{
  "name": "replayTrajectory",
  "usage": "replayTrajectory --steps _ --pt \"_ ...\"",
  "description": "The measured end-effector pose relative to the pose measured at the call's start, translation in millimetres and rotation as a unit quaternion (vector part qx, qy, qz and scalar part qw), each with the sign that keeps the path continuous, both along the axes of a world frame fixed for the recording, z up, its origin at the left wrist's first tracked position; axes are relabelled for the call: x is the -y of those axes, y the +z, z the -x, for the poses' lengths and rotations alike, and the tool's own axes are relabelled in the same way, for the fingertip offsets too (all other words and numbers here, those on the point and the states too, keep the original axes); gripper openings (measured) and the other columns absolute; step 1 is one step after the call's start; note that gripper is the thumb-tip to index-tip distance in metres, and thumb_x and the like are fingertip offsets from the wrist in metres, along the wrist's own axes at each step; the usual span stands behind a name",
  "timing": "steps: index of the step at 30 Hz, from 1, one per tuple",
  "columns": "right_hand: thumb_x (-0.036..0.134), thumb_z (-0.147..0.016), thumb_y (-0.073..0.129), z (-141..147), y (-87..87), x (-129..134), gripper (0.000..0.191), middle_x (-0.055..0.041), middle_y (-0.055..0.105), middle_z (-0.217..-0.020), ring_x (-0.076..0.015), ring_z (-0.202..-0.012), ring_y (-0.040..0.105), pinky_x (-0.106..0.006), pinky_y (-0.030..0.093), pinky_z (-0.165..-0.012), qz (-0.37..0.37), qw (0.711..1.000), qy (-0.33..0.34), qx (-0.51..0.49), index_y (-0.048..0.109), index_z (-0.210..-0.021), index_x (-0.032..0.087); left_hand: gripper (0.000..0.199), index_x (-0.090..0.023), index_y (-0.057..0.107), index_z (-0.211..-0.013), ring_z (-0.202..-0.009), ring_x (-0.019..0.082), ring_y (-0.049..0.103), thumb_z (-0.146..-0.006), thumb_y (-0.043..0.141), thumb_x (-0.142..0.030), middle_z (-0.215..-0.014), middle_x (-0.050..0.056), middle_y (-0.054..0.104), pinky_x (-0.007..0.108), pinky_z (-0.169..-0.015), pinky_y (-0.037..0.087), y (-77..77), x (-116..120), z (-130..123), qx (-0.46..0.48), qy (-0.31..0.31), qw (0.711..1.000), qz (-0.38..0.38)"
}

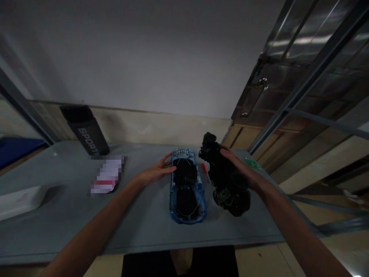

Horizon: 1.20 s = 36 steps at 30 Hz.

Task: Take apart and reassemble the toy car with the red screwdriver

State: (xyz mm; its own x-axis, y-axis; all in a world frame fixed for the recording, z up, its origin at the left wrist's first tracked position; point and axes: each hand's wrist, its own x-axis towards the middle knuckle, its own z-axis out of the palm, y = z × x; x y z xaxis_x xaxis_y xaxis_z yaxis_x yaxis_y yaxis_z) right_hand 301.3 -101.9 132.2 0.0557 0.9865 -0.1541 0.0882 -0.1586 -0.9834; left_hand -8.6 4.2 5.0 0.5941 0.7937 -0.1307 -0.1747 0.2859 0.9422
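Note:
A blue toy car body lies on the grey table, with its dark inside showing and a thin pale wire across it. At its left edge my left hand holds it, thumb over the rim and fingers along the side. My right hand grips a black toy car chassis with wheels, tilted on the right of the body. Thin loose wires and a small green board show near the chassis's lower end. Part of my right hand's grip is hidden behind the chassis. Between body and chassis lies a red-handled screwdriver.
A dark bottle marked SPORT stands at the back left. Near it lies a blurred-out flat item, with a white case at the left edge. Small green pieces lie at the right, beside a metal frame post.

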Motion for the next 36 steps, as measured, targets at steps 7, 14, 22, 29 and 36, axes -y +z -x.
replayTrajectory --steps 7,14,22,29,36 --pt "0.071 -0.099 0.052 86.4 33.8 -13.9 0.087 -0.0173 0.080 -0.108 -0.0417 -0.103 0.077 -0.052 0.055 -0.091 -0.086 0.861 0.098 0.492 0.035 -0.167 0.020 0.099 -0.040 0.035 -0.166 -0.149 0.031 0.054 -0.083 0.089 -0.033 -0.160 0.011 0.058 0.054 -0.130 0.031 -6.1 -2.6 2.0 0.015 -0.009 0.999 -0.034" --pt "0.059 -0.101 0.054 124.9 19.1 -23.6 0.071 -0.0255 0.078 -0.120 -0.0432 -0.112 0.076 -0.051 0.056 -0.094 -0.080 0.797 0.118 0.586 0.048 -0.153 0.011 0.104 -0.038 0.037 -0.165 -0.150 0.034 0.053 -0.078 0.094 -0.033 -0.156 0.010 0.063 0.055 -0.131 0.029 -8.0 -3.5 2.7 0.027 -0.014 0.999 -0.042" --pt "0.055 -0.101 0.053 142.9 1.7 -22.8 0.066 -0.0270 0.079 -0.116 -0.0411 -0.106 0.077 -0.049 0.058 -0.087 -0.084 0.758 0.129 0.634 0.053 -0.147 0.007 0.105 -0.037 0.041 -0.164 -0.150 0.038 0.052 -0.074 0.094 -0.028 -0.160 0.012 0.059 0.055 -0.127 0.035 -14.2 -7.7 0.1 0.031 -0.009 0.999 -0.038" --pt "0.058 -0.102 0.052 142.5 0.2 -20.8 0.063 -0.0258 0.080 -0.117 -0.0411 -0.109 0.077 -0.050 0.058 -0.088 -0.075 0.744 0.143 0.649 0.062 -0.143 0.010 0.102 -0.040 0.037 -0.165 -0.147 0.033 0.056 -0.079 0.089 -0.026 -0.159 0.008 0.059 0.047 -0.124 0.040 -11.8 -4.9 2.1 0.034 -0.024 0.999 -0.036" --pt "0.056 -0.109 0.042 99.9 -3.3 -35.9 0.062 -0.0254 0.079 -0.119 -0.0421 -0.111 0.075 -0.053 0.054 -0.095 -0.105 0.738 0.207 0.634 0.058 -0.152 0.014 0.095 -0.031 0.032 -0.168 -0.138 0.029 0.062 -0.088 0.083 -0.036 -0.148 0.012 0.068 0.047 -0.123 0.038 -4.1 -2.7 3.0 0.038 -0.007 0.999 0.021"
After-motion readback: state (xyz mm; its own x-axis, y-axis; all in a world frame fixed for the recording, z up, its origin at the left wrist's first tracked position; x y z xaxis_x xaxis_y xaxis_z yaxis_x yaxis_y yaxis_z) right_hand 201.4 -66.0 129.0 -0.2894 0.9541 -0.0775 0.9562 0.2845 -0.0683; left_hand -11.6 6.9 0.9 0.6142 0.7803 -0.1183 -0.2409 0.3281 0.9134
